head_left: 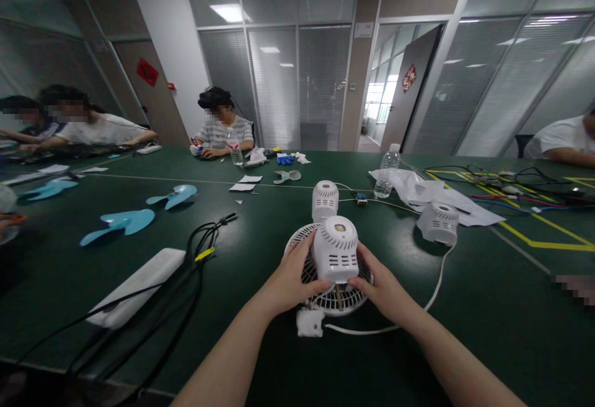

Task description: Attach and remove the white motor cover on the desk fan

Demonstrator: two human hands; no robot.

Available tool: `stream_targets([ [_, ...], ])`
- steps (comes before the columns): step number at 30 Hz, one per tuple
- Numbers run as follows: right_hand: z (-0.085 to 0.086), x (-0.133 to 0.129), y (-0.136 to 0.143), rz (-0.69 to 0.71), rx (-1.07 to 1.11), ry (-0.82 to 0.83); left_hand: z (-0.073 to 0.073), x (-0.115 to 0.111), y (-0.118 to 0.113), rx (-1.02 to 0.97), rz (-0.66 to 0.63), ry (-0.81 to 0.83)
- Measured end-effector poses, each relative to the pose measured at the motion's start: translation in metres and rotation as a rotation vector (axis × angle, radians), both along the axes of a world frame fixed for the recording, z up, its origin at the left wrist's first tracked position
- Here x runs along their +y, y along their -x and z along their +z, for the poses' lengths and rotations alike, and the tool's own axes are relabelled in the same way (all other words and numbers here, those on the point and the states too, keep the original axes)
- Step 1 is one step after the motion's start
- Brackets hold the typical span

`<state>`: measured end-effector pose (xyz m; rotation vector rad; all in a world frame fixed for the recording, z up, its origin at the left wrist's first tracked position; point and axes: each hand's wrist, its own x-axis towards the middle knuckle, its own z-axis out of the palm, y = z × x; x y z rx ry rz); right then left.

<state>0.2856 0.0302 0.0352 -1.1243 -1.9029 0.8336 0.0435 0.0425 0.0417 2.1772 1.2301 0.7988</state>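
A white vented motor housing [335, 249] stands over a round white fan grille [341, 303] in front of me. My left hand [295, 271] wraps round the housing's left side, its thumb at the lower front edge. On the right side my right hand [377, 280] holds the same housing, thumb also near the bottom. Just behind is a second white housing [325, 199]. A small white block [309, 323] lies at the grille's near edge, beside a white cable [362, 331]. The underside of the held housing is hidden.
A third housing [438, 222] sits to the right, near crumpled white sheets [409, 189] and a bottle [387, 171]. Blue fan blades [121, 222], a white power strip [137, 286] and black cables [198, 271] lie left. Several people sit around the green table [260, 240].
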Motion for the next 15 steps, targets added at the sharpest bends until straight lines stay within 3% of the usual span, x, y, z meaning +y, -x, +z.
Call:
stream_targets([
  [11,0.019,-0.004,-0.002,-0.002,-0.007,0.054,0.009,0.0,0.0,0.05,-0.002,0.013],
  [15,0.017,-0.006,0.0,-0.038,-0.036,0.016,0.005,0.003,0.004,0.09,-0.016,-0.007],
])
